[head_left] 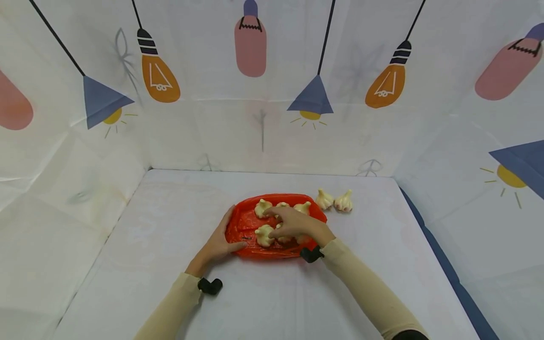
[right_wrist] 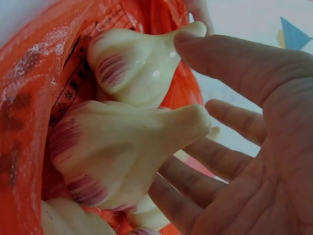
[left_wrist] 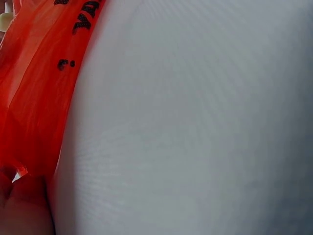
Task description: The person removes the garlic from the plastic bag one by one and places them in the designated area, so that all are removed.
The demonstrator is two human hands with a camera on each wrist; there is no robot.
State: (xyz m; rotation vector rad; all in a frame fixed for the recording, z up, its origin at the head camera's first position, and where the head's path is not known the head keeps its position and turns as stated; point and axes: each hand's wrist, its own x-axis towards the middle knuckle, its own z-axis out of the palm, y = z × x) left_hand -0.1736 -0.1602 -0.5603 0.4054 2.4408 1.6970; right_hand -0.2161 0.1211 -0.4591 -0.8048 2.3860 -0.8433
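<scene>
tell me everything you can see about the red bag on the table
The red bag looks like thin, glossy, slightly see-through plastic, wrinkled, with black printed characters. It lies spread open on the white table as a rounded, shallow shape with raised edges; whether anything stiff supports it is hidden. Several pale garlic bulbs sit inside. The left hand touches its left end, and the right hand is over its middle; whether that hand touches the plastic is unclear.

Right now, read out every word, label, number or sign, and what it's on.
"YA" or "VA": black letters on the red bag, left wrist view.
Marks beside them: too incomplete to read.
Chinese-looking characters and dark print, same bag, other views: too blurred or small.
</scene>
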